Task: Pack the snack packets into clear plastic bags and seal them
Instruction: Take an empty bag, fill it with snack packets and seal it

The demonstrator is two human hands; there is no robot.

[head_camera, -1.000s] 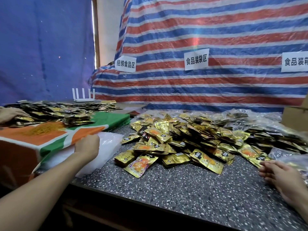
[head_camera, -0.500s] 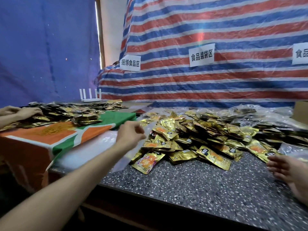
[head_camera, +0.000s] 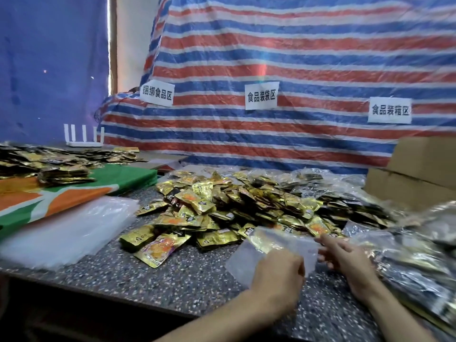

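Observation:
A big heap of gold snack packets [head_camera: 237, 206] covers the middle of the speckled counter [head_camera: 187, 280]. In front of the heap I hold one empty clear plastic bag [head_camera: 249, 257] just above the counter. My left hand [head_camera: 278, 275] pinches its near edge. My right hand [head_camera: 345, 255] grips the bag's right side with its fingers at the edge. A stack of flat clear bags [head_camera: 69, 230] lies at the left. Filled clear bags of packets [head_camera: 414, 265] are piled at the right.
An orange, green and white cloth [head_camera: 49, 196] at the left carries another spread of packets [head_camera: 54, 166]. Cardboard boxes [head_camera: 419, 174] stand at the back right. A striped tarp [head_camera: 296, 70] with paper labels forms the back wall. A white router [head_camera: 84, 139] sits behind.
My left hand has lifted a clear bag off the stack at the left and carried it right to the front of the heap. My right hand has come in and taken its other side.

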